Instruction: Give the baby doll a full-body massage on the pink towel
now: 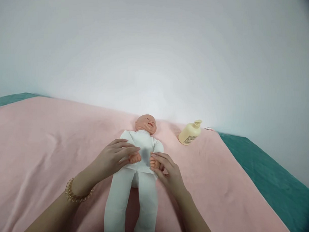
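Observation:
A baby doll (pixel 140 142) in a white top and white trousers lies on its back, head toward the wall. My left hand (pixel 116 157) has its fingers over the doll's forearm on the left and the thumb below, with the doll's small fist (pixel 135 158) showing past my fingertips. On the other side, my right hand (pixel 170 169) holds the doll's other hand (pixel 153 162) between thumb and fingers. Both doll arms are bent over its belly. The lower ends of the legs run out of view.
A pale yellow pump bottle (pixel 188 134) stands right of the doll's head, printed text facing me. Underneath lies a pink cloth (pixel 54 143) with some folds. Green cloth (pixel 264 167) shows at the right and far left. A plain white wall (pixel 151 55) rises behind.

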Available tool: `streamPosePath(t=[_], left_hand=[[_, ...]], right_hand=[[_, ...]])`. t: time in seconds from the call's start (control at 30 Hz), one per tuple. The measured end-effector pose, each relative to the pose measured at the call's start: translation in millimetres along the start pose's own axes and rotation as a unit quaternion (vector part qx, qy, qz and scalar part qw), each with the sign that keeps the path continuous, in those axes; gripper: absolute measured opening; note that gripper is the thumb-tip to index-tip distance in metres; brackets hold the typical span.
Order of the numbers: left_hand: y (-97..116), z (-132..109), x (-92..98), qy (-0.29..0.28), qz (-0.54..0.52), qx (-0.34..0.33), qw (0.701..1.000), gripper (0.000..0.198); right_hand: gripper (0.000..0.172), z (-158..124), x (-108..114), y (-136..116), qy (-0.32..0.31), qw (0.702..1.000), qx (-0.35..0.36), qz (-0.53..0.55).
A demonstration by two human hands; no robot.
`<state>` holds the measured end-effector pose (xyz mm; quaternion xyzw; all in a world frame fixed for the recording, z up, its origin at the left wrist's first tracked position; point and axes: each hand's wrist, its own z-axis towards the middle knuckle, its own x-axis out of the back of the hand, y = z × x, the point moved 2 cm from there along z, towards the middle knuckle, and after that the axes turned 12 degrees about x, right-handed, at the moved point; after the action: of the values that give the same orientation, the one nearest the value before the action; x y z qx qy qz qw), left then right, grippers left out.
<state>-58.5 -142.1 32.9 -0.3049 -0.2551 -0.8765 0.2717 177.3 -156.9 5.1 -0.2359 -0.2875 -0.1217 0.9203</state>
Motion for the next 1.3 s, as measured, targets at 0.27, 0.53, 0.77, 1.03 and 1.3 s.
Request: streamPosePath(t=[0.27,0.53,0.77,1.03,1.3], left_hand=[[6.8,-3.5,-17.2,-0.053,0.026,-0.018,0.998,0.032],[5.0,-3.4,-17.8,-0.059,0.023,-0.02,0.998,0.036],[9.4,-1.4,-14.3,-0.023,-0.008,-0.034,0.999,0.021],[-19.0,-5.1,5.5,0.125,-0.036,0.102,0.986,0.029],[-64.7,-17.7,28.2,0.215,-0.112,0.455,0.857,0.039]], right_hand=[[0.044,0.0,-10.2,-6.5,-0.081,0.995,0.056,-0.006],[0.048,3.6,-10.1,-12.4,-0.109,0.993,0.054,-0.004],[0.042,-4.2,4.8,4.0,-0.065,0.997,-0.009,0.034],[0.047,-18.6,40.4,38.0,0.187,0.942,-0.272,0.058],[0.062,-37.0,62.5,71.2,0.305,0.812,-0.49,0.084]])
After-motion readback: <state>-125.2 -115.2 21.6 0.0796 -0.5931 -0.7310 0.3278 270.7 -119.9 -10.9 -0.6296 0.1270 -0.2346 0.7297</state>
